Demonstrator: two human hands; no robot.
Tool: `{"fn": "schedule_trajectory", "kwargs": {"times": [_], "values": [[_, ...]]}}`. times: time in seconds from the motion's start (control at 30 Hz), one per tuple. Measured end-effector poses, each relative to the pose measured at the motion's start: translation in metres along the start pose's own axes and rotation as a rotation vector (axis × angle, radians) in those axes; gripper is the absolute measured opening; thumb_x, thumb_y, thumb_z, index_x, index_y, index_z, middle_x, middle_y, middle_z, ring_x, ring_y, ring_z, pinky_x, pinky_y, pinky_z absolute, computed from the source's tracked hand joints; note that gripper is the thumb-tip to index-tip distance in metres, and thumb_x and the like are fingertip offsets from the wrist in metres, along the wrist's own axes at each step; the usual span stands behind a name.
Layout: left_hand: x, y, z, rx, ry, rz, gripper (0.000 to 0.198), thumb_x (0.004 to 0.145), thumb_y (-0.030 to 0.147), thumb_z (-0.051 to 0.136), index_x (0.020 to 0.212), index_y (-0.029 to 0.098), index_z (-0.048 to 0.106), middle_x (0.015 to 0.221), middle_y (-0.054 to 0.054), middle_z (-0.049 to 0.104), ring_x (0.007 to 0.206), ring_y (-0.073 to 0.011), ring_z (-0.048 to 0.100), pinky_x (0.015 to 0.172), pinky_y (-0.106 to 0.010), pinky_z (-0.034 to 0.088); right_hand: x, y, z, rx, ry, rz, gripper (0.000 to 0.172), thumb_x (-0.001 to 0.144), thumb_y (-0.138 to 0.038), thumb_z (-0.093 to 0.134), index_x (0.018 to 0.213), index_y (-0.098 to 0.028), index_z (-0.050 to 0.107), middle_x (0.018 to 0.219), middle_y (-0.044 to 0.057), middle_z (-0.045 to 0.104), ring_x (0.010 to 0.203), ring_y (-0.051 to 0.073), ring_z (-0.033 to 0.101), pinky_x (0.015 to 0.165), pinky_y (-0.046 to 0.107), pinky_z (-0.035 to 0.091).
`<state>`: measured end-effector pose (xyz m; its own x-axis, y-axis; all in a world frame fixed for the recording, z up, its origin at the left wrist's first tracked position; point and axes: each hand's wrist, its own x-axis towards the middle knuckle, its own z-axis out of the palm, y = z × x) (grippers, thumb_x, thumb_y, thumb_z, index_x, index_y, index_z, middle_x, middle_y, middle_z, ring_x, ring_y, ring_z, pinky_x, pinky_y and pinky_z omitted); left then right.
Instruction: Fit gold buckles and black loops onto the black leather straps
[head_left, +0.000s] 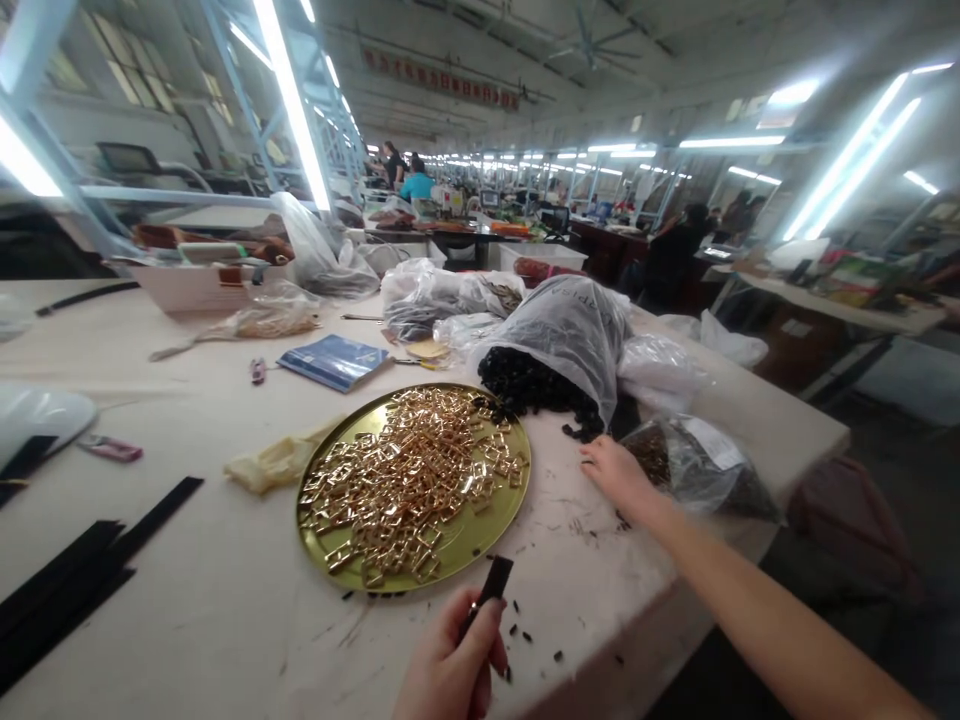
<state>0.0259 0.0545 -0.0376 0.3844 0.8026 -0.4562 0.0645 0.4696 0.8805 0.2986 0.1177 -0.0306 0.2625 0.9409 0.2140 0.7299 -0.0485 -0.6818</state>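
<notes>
My left hand (pixel 454 660) is near the table's front edge, closed around a short black strap piece (pixel 489 588) that sticks up from the fingers. My right hand (pixel 616 470) reaches out to the right of the round gold tray (pixel 480 535); its fingers rest on the table by the small black parts (pixel 536 385) spilling from a clear plastic bag (pixel 570 325). Whether it holds anything cannot be made out. The tray carries a heap of gold metal buckles (pixel 405 475).
Long black straps (pixel 67 575) lie at the left. A yellow cloth (pixel 274 462), a blue booklet (pixel 334 360), more plastic bags (pixel 442 295) and a box (pixel 202 285) sit further back. A dark bag (pixel 697 470) lies at the table's right edge. Other people work at far tables.
</notes>
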Motion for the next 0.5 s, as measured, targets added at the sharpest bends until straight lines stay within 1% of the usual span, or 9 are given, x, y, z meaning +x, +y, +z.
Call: {"fn": "schedule_trajectory", "kwargs": {"times": [0.03,0.1,0.17,0.23,0.27,0.33,0.4,0.5], "values": [[0.0,0.0,0.001,-0.022,0.0,-0.011,0.035,0.067,0.052,0.054,0.073,0.019,0.046,0.045,0.007,0.051,0.026,-0.0017,0.029,0.029,-0.014,0.014,0.006,0.004,0.0,0.007,-0.017,0.006,0.006,0.065,-0.012,0.058,0.066,-0.017,0.061,0.073,0.002,0.054,0.071,0.017,0.05,0.072,0.031,0.036],[0.0,0.001,0.004,-0.047,0.009,-0.033,0.035,0.067,0.053,0.054,0.072,0.019,0.046,0.042,0.008,0.05,0.025,-0.0016,0.028,0.029,-0.014,0.013,0.004,0.0,0.003,0.03,-0.05,0.01,0.006,0.064,-0.012,0.06,0.062,-0.017,0.059,0.069,0.001,0.053,0.068,0.016,0.049,0.069,0.03,0.036],[-0.002,0.002,0.008,-0.045,0.016,-0.035,0.034,0.066,0.052,0.055,0.072,0.019,0.047,0.041,0.007,0.05,0.025,-0.0021,0.029,0.028,-0.014,0.014,-0.013,-0.016,0.01,0.061,-0.091,-0.002,0.004,0.066,-0.017,0.062,0.067,-0.018,0.058,0.067,0.0,0.054,0.065,0.015,0.049,0.064,0.028,0.037],[-0.007,0.006,0.013,-0.033,0.016,-0.003,0.034,0.066,0.05,0.056,0.07,0.018,0.047,0.041,0.007,0.05,0.025,-0.0022,0.03,0.028,-0.014,0.016,-0.037,-0.04,0.018,0.17,-0.17,-0.002,0.011,0.068,-0.025,0.064,0.072,-0.019,0.055,0.063,-0.003,0.054,0.059,0.014,0.049,0.057,0.026,0.037],[-0.009,0.008,0.015,-0.028,0.017,0.023,0.033,0.066,0.05,0.056,0.069,0.018,0.047,0.041,0.007,0.049,0.025,-0.0023,0.03,0.028,-0.014,0.016,-0.05,-0.053,0.021,0.277,-0.228,0.013,0.015,0.069,-0.03,0.064,0.072,-0.019,0.053,0.061,-0.004,0.054,0.056,0.013,0.049,0.054,0.024,0.037],[-0.015,0.013,0.018,-0.019,0.032,0.084,0.031,0.068,0.048,0.055,0.07,0.018,0.047,0.042,0.007,0.049,0.025,-0.0024,0.031,0.028,-0.015,0.017,-0.071,-0.076,0.026,0.624,-0.353,0.104,0.024,0.067,-0.035,0.067,0.071,-0.018,0.05,0.059,-0.005,0.053,0.053,0.011,0.049,0.051,0.023,0.037],[-0.022,0.015,0.02,-0.008,0.06,0.139,0.031,0.07,0.048,0.053,0.073,0.017,0.049,0.043,0.007,0.048,0.026,-0.0029,0.032,0.029,-0.015,0.019,-0.087,-0.093,0.028,0.922,-0.424,0.207,0.029,0.064,-0.036,0.071,0.068,-0.018,0.048,0.058,-0.006,0.053,0.05,0.009,0.047,0.049,0.021,0.036],[-0.031,0.015,0.02,0.02,0.088,0.18,0.031,0.072,0.048,0.051,0.074,0.017,0.05,0.045,0.007,0.048,0.028,-0.0035,0.033,0.03,-0.015,0.021,-0.101,-0.106,0.028,1.139,-0.472,0.317,0.03,0.063,-0.036,0.072,0.065,-0.017,0.05,0.054,-0.006,0.053,0.046,0.006,0.044,0.047,0.019,0.034]]}}
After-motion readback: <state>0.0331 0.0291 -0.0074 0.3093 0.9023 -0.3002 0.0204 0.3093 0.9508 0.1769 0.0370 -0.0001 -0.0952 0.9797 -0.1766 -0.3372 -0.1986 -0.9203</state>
